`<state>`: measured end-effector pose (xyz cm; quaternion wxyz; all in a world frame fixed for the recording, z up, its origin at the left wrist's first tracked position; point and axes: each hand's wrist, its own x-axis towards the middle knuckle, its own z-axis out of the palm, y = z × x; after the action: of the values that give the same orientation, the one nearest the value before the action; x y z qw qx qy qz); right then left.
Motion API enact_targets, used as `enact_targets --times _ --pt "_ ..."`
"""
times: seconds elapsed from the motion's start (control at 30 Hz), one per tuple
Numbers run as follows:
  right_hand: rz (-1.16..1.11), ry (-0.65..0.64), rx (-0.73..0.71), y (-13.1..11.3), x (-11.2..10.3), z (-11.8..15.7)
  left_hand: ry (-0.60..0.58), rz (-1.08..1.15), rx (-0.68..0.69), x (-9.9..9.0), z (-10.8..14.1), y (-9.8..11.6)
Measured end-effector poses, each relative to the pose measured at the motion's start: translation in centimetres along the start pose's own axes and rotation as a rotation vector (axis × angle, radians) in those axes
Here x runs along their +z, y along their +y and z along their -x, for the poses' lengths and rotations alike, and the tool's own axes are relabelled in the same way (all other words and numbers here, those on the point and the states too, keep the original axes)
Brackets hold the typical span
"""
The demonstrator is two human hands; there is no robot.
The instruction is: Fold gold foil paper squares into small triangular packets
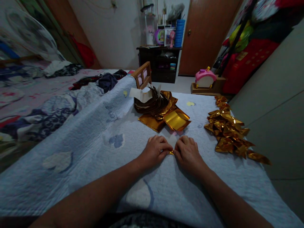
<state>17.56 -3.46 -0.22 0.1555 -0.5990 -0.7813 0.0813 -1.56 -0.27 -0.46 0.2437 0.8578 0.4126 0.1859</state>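
a dim room surrounds you, and a pale blue quilt (85, 152) printed with hearts spreads out in front of you, wrinkled and rising into a ridge on your left. closest to you, a dark patterned cloth (147, 221) shows at the bottom edge. your bare forearms reach forward over the quilt from both sides. your left hand (158, 147) pinches one end of a small gold strip (171, 152) between thumb and fingers, and your right hand (188, 152) is pinched on the other end, its fingers curled under. your two hands are close together, with only a short bit of the strip showing between them, low over the quilt. to the right of your right hand, well apart from it, folded gold pieces (225, 129) lie heaped in a long row along the quilt's edge. just beyond your hands are loose gold sheets (177, 118), fanned at angles, and behind them a curled stack (152, 103) with dark edges and white paper (140, 94) sticking up at its left. past the stack you have a wooden rail (142, 74); to your left, rumpled clothes (108, 82) and a fan (28, 31). farther off on your right, a pink toy (205, 77) sits near the floor. a dark cabinet (158, 66) stands by the far wall, beside a brown door (209, 34).
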Motion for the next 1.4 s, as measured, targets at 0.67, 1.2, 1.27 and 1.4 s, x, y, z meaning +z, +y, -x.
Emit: enact_targets --times 0.67,1.2,1.27,1.4 --pt "-0.012 0.039 0.012 -0.3 0.5 -0.2 -0.113 0.025 -0.048 -1.3 -0.5 0.4" --pt "-0.015 -0.046 0.000 2.3 0.5 0.1 -0.112 0.041 -0.028 -1.3 -0.4 0.0" --pt "-0.010 -0.061 0.003 2.7 0.5 0.2 -0.103 0.044 -0.020 -1.2 -0.3 0.0" --pt "-0.026 -0.048 -0.009 3.0 0.4 0.2 -0.082 0.049 -0.007 -1.0 -0.2 -0.2"
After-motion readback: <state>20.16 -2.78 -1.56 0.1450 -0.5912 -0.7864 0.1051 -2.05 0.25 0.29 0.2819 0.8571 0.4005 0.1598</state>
